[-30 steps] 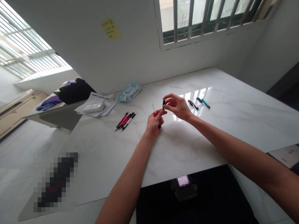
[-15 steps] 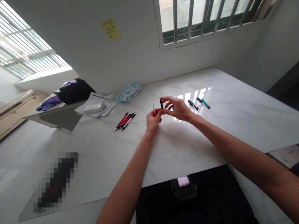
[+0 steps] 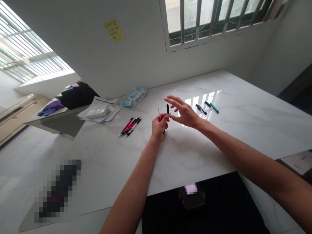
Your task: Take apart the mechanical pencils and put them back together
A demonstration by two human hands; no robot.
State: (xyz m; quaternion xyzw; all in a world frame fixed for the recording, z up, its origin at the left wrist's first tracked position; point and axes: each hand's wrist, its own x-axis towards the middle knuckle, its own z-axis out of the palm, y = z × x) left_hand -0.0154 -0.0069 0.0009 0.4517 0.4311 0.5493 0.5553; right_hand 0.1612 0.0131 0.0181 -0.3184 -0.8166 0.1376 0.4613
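Note:
My left hand (image 3: pixel 159 126) is closed around a red pen barrel (image 3: pixel 160 119), from which a thin pale refill (image 3: pixel 158 111) sticks up. A short black pen part (image 3: pixel 167 109) stands upright at its thumb and fingertip. The lower dark end of the pen (image 3: pixel 164 132) shows below the fist. Just to the right, my right hand (image 3: pixel 186 113) has its fingers spread and raised, with the thumb tip close to the black part. Whether that thumb touches it, I cannot tell.
Several red, black and white pens (image 3: pixel 130 126) lie left of my hands. Farther right are black pens (image 3: pixel 201 109) and a teal pen (image 3: pixel 214 108). A pack of wipes (image 3: pixel 134 97) and papers (image 3: pixel 97 112) with a white device rest by the wall. A blurred dark object (image 3: pixel 58 191) is front left.
My right fingers have lifted away from the black pen part and spread apart. The left hand keeps its hold, with the pen's dark lower end now showing beneath it.

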